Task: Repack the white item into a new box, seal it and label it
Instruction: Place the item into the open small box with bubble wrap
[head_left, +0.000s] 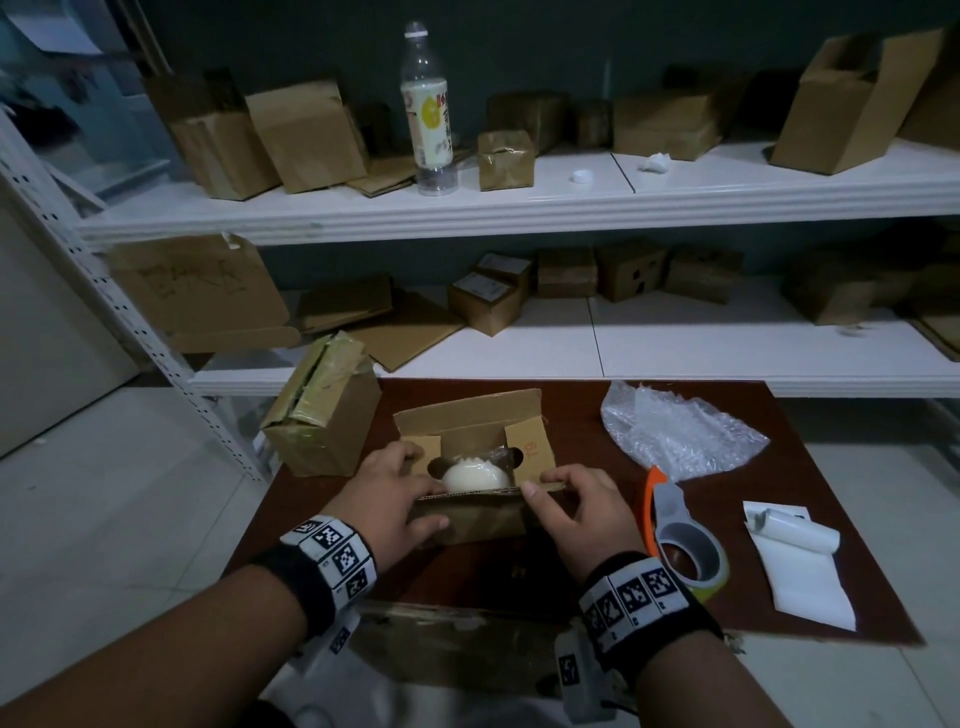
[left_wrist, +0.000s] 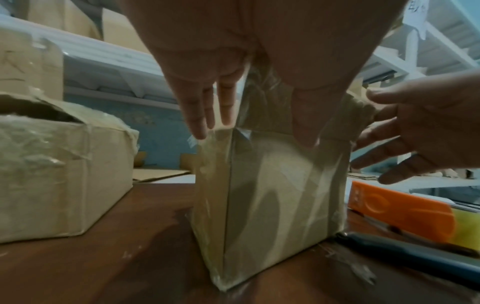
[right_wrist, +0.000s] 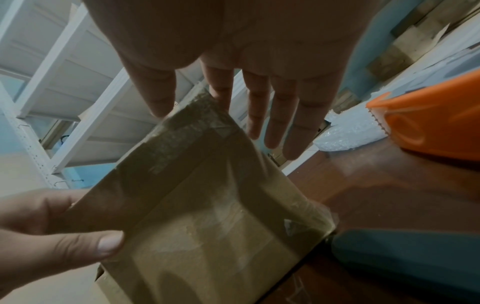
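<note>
A small brown cardboard box (head_left: 478, 519) stands mid-table with its top flaps up. The white rounded item (head_left: 475, 475) lies inside, partly wrapped in clear film. My left hand (head_left: 436, 504) holds the box's left end, thumb on the taped front face (left_wrist: 272, 195) and fingers over the left flap. At the right end, my right hand (head_left: 540, 483) pinches the front flap's corner (right_wrist: 197, 115) between thumb and index finger. Its other fingers hang straight past the box.
An orange-and-grey tape dispenser (head_left: 685, 551) and a white label sheet (head_left: 800, 561) lie right of the box, with bubble wrap (head_left: 680, 431) behind them. An old taped box (head_left: 322, 415) stands at the left. A dark long object (left_wrist: 402, 253) lies by the box. Shelves behind hold several boxes and a bottle (head_left: 428, 109).
</note>
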